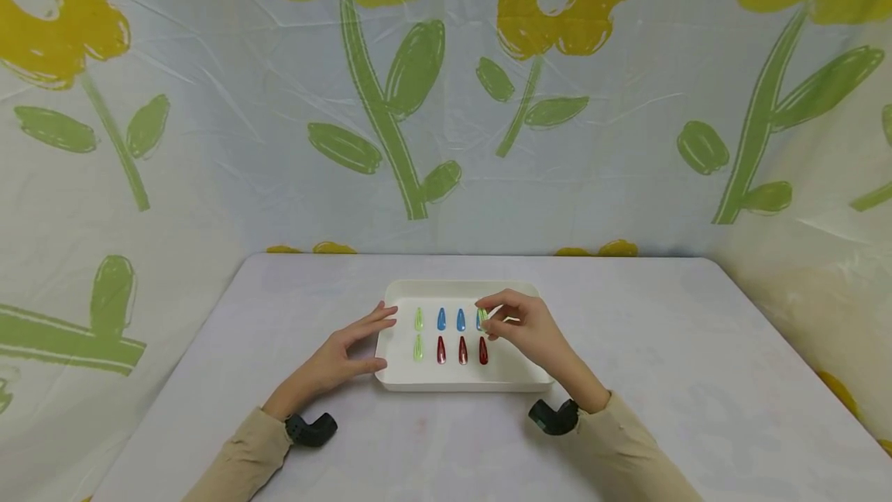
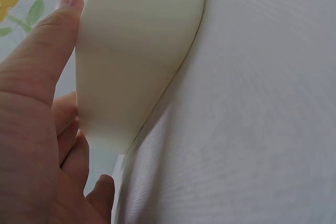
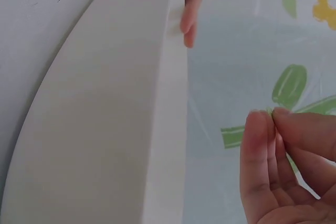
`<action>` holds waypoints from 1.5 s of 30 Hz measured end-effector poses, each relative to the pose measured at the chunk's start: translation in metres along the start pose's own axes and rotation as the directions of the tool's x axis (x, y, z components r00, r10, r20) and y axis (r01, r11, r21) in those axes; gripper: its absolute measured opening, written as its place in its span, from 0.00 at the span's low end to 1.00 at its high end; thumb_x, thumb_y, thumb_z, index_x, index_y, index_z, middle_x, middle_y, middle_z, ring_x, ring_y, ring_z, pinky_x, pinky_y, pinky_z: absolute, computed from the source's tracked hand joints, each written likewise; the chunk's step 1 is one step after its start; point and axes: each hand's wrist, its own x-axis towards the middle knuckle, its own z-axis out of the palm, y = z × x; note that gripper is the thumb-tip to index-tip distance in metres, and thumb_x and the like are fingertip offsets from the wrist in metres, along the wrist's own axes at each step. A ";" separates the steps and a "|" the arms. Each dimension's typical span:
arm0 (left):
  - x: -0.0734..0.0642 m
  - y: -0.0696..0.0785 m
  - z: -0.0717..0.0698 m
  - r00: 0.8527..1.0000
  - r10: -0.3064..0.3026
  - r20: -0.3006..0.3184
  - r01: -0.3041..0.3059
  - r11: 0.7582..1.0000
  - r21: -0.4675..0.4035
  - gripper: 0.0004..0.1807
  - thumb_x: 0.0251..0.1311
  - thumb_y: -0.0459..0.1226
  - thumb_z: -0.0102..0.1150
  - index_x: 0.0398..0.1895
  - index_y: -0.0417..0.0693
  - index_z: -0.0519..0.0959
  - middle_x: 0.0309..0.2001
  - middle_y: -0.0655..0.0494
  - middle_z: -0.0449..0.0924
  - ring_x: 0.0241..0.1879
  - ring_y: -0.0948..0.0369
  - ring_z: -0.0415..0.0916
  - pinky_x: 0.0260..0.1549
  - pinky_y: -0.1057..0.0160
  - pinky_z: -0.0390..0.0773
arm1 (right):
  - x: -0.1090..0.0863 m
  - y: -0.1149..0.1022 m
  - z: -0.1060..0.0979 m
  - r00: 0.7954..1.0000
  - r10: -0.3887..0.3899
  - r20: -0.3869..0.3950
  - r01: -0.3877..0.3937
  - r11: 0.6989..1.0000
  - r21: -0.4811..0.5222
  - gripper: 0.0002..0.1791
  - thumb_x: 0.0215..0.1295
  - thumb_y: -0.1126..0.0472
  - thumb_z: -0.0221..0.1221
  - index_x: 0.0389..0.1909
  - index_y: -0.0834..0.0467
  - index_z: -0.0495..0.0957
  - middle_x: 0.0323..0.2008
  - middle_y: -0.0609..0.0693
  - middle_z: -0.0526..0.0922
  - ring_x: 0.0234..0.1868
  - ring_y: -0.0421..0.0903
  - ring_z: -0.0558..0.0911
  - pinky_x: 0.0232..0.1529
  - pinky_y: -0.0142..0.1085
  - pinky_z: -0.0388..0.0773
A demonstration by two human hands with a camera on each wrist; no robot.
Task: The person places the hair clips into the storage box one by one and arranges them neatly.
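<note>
A white tray (image 1: 516, 375) holds two rows of snap hair clips. In the head view, two green hair clips (image 1: 419, 319) form the left column. Blue hair clips (image 1: 442, 319) continue the far row, and three red hair clips (image 1: 463, 350) the near row. My right hand (image 1: 526, 325) pinches a green hair clip (image 1: 484, 319) between thumb and fingers, above the rightmost blue clip and partly covering it. Only a sliver of that clip shows in the right wrist view. At the tray's left side, my left hand (image 1: 344, 351) rests with fingers extended, spread along the rim.
The tray stands on a white-covered table (image 1: 662, 347). Behind it hangs a flower-printed cloth (image 1: 592, 177), which also encloses both sides. A dark wrist-worn device (image 1: 311, 430) sits at the left wrist and a similar device (image 1: 554, 417) at the right.
</note>
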 end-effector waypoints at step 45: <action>-0.002 0.003 0.000 0.999 -0.051 -0.003 0.051 0.999 -0.006 0.37 0.58 0.37 0.71 0.71 0.44 0.69 0.76 0.53 0.58 0.78 0.54 0.41 0.69 0.75 0.46 | 0.002 0.024 0.000 0.912 0.407 -0.047 -0.407 0.886 -0.224 0.08 0.53 0.73 0.68 0.36 0.67 0.85 0.27 0.51 0.80 0.24 0.43 0.80 0.29 0.33 0.81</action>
